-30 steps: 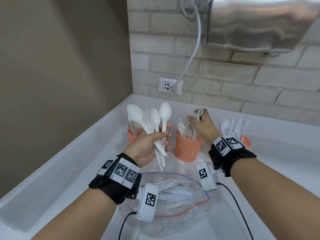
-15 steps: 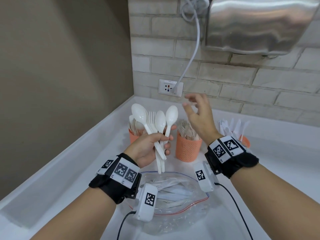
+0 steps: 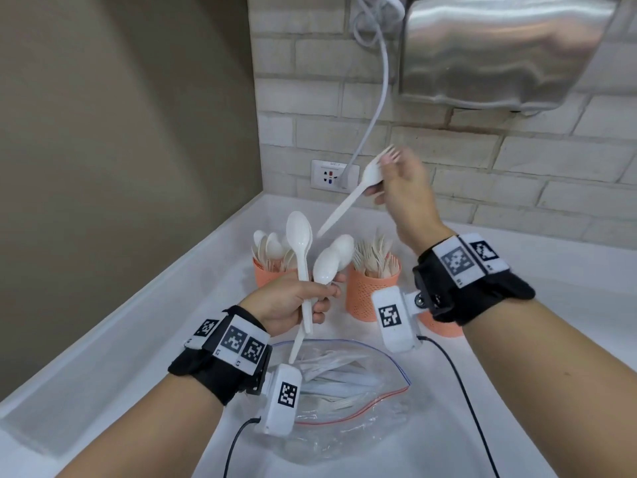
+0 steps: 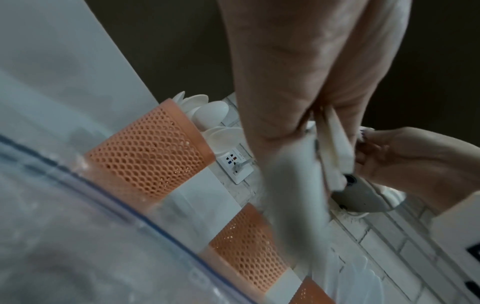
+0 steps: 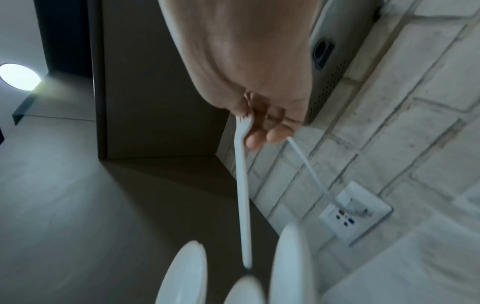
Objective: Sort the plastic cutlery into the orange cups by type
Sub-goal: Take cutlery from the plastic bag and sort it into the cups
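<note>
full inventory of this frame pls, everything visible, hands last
fork: 1, white, in the air above the cups, gripped near its tines
spoons: about 3, white, held as a bunch
orange cups: 3, mesh, in a row near the back wall; left holds spoons, middle forks, right mostly hidden
plastic bag: 1, clear, on the counter nearest the person, white cutlery inside
counter: 1, white
wall socket: 1, white, with a cable plugged in
metal unit: 1, silver, on the brick wall
left hand: holds the spoons
right hand: holds the fork
</note>
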A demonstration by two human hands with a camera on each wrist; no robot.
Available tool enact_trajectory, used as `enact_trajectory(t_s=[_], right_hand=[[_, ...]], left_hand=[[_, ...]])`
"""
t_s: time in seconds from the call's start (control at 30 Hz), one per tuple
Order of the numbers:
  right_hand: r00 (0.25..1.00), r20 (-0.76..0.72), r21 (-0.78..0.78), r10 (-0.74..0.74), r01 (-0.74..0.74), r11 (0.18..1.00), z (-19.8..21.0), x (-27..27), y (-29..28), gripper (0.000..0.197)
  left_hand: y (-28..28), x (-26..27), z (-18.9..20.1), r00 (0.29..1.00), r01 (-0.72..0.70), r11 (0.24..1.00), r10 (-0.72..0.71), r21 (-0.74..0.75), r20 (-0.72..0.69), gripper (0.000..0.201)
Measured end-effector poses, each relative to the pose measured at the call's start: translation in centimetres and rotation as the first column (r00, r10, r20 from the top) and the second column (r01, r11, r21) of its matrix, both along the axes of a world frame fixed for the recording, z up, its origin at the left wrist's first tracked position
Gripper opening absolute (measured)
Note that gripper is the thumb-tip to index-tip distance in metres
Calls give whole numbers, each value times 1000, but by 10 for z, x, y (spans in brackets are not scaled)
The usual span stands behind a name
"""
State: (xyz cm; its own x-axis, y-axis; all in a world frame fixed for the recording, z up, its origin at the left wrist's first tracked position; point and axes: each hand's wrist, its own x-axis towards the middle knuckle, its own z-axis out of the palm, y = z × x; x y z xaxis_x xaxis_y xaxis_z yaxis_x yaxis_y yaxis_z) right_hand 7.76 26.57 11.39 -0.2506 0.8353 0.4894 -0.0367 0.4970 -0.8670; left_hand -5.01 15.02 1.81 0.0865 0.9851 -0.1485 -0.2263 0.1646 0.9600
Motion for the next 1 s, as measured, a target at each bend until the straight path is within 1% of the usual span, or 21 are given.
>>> enact_trajectory(t_s=[0.03,0.1,0.2,0.27,0.37,0.43,0.47,0.5,0.53,0.6,0.63,0.67,0.7,0.73,0.77,0.8,0.83,0.87,0.9,0.93,1.0], right_hand=[[996,-54,50,-72,74,996,4,6,5,21],[983,-37,198,-178,182,963,5,17,12,18],[948,156,425,-277,188,885,-20,28,20,17],[896,308,450,-321,160,879,-46,29,28,20],[749,575,335,-330,153,930,-76,30,37,27],[568,766,281,-299,122,952,-86,30,35,33],[493,819,282,-294,101,954,-87,30,34,35],[459,834,300,-307,89,950,-85,28,31,36],[477,811,340,-340,90,936,-82,27,27,38],[647,659,414,-385,116,903,-69,19,12,48],[740,585,394,-333,99,914,-61,13,1,53],[819,532,319,-213,39,947,-53,6,-11,59],[865,499,179,-42,-56,982,-49,-4,-22,70],[883,451,7,131,-150,989,-47,-14,-32,82],[900,363,-140,241,-203,969,-49,-24,-39,88],[929,247,-249,276,-214,944,-53,-34,-41,84],[960,126,-334,249,-196,922,-59,-43,-41,71],[981,26,-397,192,-166,903,-62,-49,-41,54],[991,-34,-436,133,-134,890,-63,-54,-40,40],[993,-74,-462,89,-114,880,-64,-57,-38,32],[984,-177,-492,36,-120,862,-62,-60,-30,24]], left_hand=[[0,-1,0,1000,-24,1000,24,-4,-3,11],[-1,-3,2,996,-89,996,89,0,-9,13],[0,-4,5,986,-167,985,168,44,-22,25],[0,-3,6,980,-184,980,188,70,-63,29],[-1,-2,8,976,-187,978,195,92,-92,25],[-1,0,10,977,-202,976,207,78,-61,12],[-2,0,11,976,-210,975,214,66,-47,11],[-2,0,13,976,-213,976,215,55,-38,14],[-3,0,14,976,-212,976,214,53,-35,17],[-4,1,18,974,-220,973,223,70,-42,18],[-5,3,20,969,-231,969,238,85,-73,16],[-5,5,23,955,-246,962,261,115,-140,15],[-3,8,25,920,-258,952,294,165,-259,14],[0,12,28,847,-260,938,335,228,-412,14],[5,16,29,739,-252,922,380,295,-556,19],[10,21,30,610,-246,905,423,347,-670,28],[13,25,31,499,-253,893,450,372,-741,35],[15,27,33,437,-259,889,456,377,-775,40],[14,26,33,425,-236,897,442,375,-790,45],[13,23,33,455,-185,912,409,365,-791,50],[5,11,36,578,-87,950,294,300,-762,55]])
